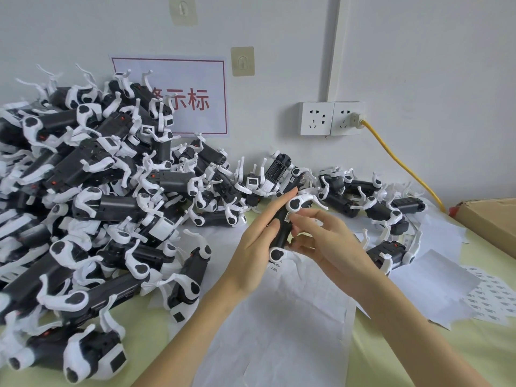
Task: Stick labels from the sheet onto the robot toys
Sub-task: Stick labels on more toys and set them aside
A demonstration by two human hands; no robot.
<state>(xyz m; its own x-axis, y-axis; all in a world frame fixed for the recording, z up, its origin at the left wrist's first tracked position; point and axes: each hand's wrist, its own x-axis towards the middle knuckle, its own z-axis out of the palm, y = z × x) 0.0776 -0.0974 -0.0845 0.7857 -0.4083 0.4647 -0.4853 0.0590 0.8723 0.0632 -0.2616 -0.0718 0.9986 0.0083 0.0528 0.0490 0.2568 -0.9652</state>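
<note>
One toy is held upright above the bench, gripped between the left hand and the right hand. A label is seen on its black body under the right fingertips; its print cannot be read. The heap at left is cut off. The sheet is partly hidden under paper.

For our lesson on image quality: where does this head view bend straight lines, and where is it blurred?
Head view: the wide lens curves the wall conduit and the cardboard box edge; the robot toys at the far left smear into blur; the held robot toy and both hands stay fairly sharp; lighting is soft and even, without glare.
</note>
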